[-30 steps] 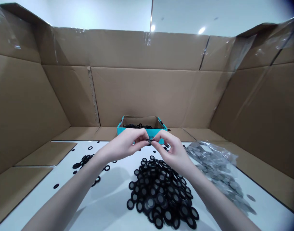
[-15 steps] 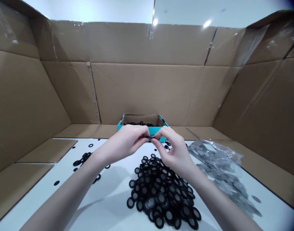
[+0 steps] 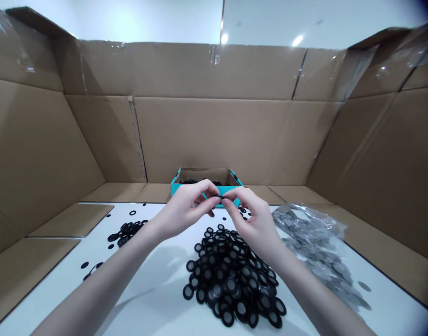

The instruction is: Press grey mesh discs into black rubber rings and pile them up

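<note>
My left hand (image 3: 187,205) and my right hand (image 3: 253,215) meet in front of the teal box (image 3: 178,189). Between their fingertips is a small black ring (image 3: 219,196), seen nearly edge-on and pinched from both sides. Whether a disc sits inside it is hidden. Below my right hand lies a big heap of black rings with grey centres (image 3: 231,275). To the left, past my left forearm, is a smaller group of black rings (image 3: 128,231).
At the right, a clear plastic bag (image 3: 312,221) spills translucent grey discs (image 3: 327,266) over the white table (image 3: 157,289). More black pieces lie inside the teal box. Cardboard walls (image 3: 214,140) enclose the back and both sides.
Both hands still pinch the ring at nearly the same place. The left fingers have shifted, with lower fingers now showing beneath the thumb. The view has tilted slightly.
</note>
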Action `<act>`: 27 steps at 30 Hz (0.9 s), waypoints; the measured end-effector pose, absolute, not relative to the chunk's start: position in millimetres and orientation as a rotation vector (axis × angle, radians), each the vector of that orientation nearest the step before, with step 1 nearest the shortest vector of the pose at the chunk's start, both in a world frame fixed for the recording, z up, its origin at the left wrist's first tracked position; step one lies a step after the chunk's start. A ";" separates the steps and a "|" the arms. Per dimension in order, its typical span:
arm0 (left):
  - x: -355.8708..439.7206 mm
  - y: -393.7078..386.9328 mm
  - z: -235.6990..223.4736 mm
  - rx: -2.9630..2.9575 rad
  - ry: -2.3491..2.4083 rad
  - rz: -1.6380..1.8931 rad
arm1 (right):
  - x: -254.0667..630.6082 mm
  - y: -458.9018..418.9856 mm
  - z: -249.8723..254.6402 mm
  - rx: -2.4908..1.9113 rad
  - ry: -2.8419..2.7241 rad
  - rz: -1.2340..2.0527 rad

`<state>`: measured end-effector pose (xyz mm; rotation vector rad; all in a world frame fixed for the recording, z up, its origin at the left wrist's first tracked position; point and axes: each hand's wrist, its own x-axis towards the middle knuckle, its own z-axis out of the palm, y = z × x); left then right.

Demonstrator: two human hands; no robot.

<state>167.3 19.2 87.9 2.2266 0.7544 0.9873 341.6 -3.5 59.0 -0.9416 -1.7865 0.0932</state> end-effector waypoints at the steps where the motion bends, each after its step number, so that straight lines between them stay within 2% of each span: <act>1: 168.9 18.3 87.0 2.226 0.747 0.996 | 342.4 -4.0 59.6 -0.935 -1.794 0.055; 5: 171.4 17.8 85.8 2.256 0.745 0.995 | 342.8 -5.2 59.8 -0.899 -1.774 -0.041; 12: 161.3 22.8 89.4 2.224 0.841 0.827 | 341.6 -4.4 55.4 -0.936 -1.866 -0.025; 27: 168.8 13.5 80.9 2.257 0.823 1.028 | 349.8 -2.7 61.9 -0.948 -1.929 0.226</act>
